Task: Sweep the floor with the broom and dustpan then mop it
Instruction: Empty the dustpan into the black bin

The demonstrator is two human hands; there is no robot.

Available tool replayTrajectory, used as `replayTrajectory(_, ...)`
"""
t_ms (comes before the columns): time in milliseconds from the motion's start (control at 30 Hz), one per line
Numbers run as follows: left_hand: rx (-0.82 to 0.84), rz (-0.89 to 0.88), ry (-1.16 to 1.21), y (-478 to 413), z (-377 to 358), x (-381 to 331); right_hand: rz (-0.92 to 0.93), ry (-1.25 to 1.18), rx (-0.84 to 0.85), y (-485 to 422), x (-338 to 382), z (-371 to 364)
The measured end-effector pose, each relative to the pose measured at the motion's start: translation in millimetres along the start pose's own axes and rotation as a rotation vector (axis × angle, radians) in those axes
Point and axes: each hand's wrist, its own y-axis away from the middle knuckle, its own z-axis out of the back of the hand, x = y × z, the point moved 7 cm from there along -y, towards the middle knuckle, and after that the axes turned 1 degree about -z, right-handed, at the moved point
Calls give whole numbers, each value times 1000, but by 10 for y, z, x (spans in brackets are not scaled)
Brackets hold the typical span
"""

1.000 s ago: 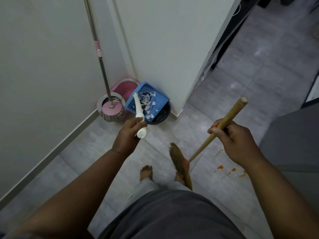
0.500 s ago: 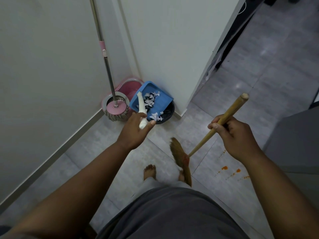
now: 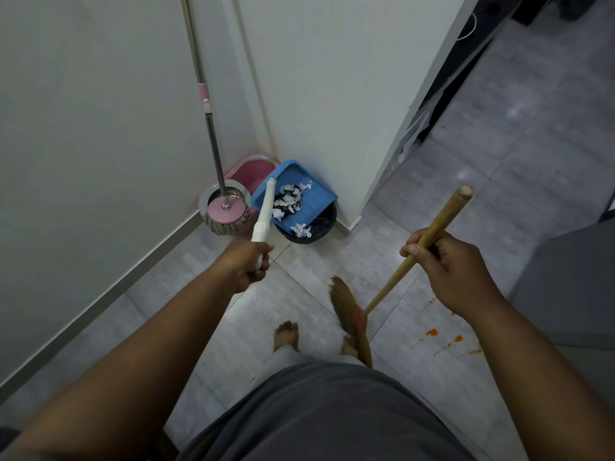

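Grey floor tiles (image 3: 499,168) run into a corner between pale walls, where the emptying step of the sweep seems to be under way. The left hand (image 3: 248,266) is curled round the white handle of the blue dustpan (image 3: 299,176), holding it tipped over a small black bin (image 3: 321,224). The right hand (image 3: 449,264) grips the wooden stick of the broom (image 3: 429,241) near its top, with the bristles hanging down by the bare feet. Torn paper scraps (image 3: 289,197) lie in the pan, a few at its lower lip above the bin; what else the bin holds cannot be made out. The pan probably needs a steeper tilt so the scraps slide out without spilling beside the bin. Just left of it the mop (image 3: 213,151) stands against the wall, its head sitting at a pink bucket (image 3: 256,169), untouched. Orange spots (image 3: 431,332) on the tiles to the right look like work for the mopping that follows.
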Motion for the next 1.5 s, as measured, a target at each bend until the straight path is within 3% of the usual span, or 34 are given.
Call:
replayTrajectory(333,24,-195,-328,-16,370,161,16,8,17,-15,22,-22)
replayTrajectory(900,-76,-333,-698,-29,424,413,47,4,37,6,2,-49)
replayTrajectory(1500,-123,-427,-757,55,670,547,62,-17,47,-36,68,-91)
